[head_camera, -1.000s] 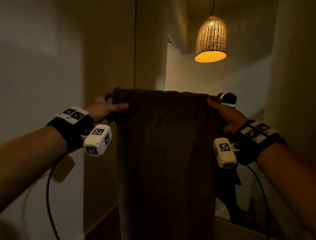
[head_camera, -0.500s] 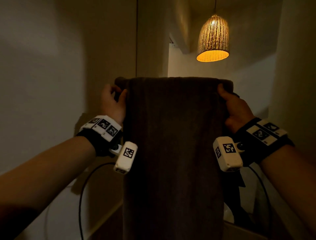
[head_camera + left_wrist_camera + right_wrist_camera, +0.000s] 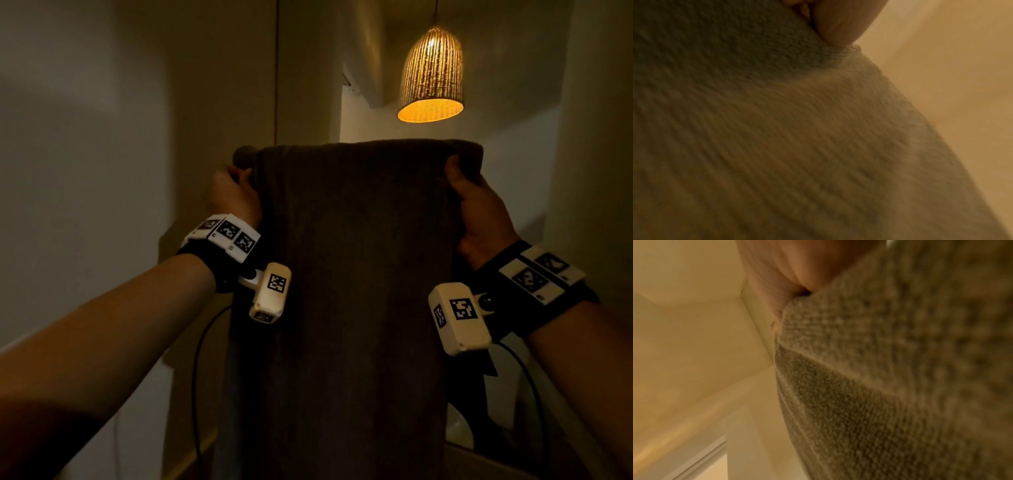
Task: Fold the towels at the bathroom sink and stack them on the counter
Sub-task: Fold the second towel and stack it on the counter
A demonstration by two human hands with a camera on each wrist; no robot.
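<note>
Dark brown ribbed terry towel, pinched at top corners by left hand and right hand, nine and three o'clock; may slip if either pinch loosens.

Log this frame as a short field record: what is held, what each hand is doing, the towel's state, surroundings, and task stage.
held item: dark towel
left hand: grips the towel's upper left corner
right hand: grips the upper right corner
towel state: held up, spread between both hands, hanging straight down; lower end out of frame
surroundings: lit woven pendant lamp above right, plain wall on left
stage: no fold visible yet; counter and stack not visible
</note>
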